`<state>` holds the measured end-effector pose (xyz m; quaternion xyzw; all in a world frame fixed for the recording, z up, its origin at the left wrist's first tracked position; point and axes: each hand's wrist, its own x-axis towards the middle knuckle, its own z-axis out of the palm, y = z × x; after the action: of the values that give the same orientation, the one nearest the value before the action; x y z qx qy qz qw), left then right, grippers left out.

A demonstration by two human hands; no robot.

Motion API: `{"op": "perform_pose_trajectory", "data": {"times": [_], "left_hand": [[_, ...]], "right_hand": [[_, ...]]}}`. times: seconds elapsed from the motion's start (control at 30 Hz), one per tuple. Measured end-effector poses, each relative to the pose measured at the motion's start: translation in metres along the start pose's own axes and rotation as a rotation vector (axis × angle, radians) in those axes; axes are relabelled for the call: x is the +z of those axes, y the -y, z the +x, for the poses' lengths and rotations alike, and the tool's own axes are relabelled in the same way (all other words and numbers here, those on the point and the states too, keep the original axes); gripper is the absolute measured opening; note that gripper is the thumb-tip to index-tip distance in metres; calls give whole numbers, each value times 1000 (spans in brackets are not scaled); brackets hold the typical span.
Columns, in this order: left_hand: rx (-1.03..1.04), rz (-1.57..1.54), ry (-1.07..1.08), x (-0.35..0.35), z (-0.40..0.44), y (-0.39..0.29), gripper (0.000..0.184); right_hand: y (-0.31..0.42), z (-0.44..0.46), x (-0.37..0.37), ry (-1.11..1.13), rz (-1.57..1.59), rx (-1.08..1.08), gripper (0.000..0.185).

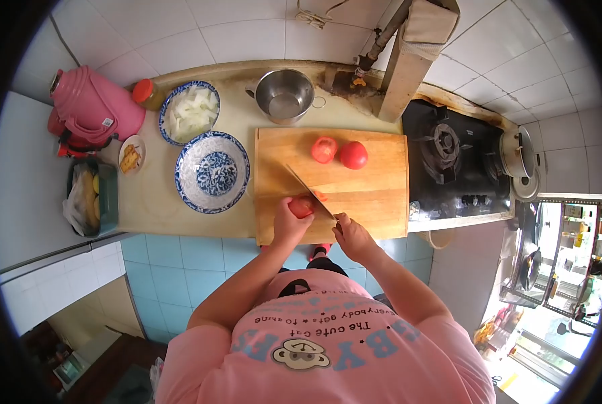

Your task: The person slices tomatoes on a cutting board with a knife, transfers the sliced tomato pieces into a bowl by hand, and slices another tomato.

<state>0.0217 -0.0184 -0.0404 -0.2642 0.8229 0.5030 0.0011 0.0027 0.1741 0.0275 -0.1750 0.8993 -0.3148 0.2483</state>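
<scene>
My left hand point(289, 221) is closed around a red tomato point(302, 207) near the front left of the wooden cutting board point(375, 195). In my right hand point(355, 239) is the handle of a kitchen knife point(308, 187), its blade slanting up and left right beside the tomato. A small tomato piece point(320, 196) lies against the blade's right side. Farther back on the board sit a tomato with a pale cut-looking top point(324, 150) and a whole tomato point(353, 155), side by side.
Left of the board stand a blue-and-white bowl point(188, 191) and a dish of pale chopped vegetable point(192, 113). A metal pot point(285, 95) is behind the board. The black gas stove point(449, 182) borders it on the right. A pink thermos point(102, 111) stands far left.
</scene>
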Motion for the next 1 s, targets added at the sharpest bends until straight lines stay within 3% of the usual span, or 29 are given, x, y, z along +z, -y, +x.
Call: {"op": "perform_pose_trajectory", "data": {"times": [0.1,0.2,0.3,0.67,0.8,1.0], "left_hand": [[100,-15,11,-10,1,13,67],[6,-61,98,-16,6,13,71],[37,-51,109,-17,10,12,67],[104,-43,90,-11,11,10,60],[63,-163,121,-1,16,27,58],[105,-55,135,-9,13,33,62]], "right_hand": [[-9,0,1,-34,11,-36,28],[-11,-2,-8,-39,148,-28,25],[9,-12,-30,9,163,0,27],[16,-10,-34,102,-119,-97,23],[17,5,-25,120,-126,-67,24],[7,24,-3,54,-111,-110,24]]}}
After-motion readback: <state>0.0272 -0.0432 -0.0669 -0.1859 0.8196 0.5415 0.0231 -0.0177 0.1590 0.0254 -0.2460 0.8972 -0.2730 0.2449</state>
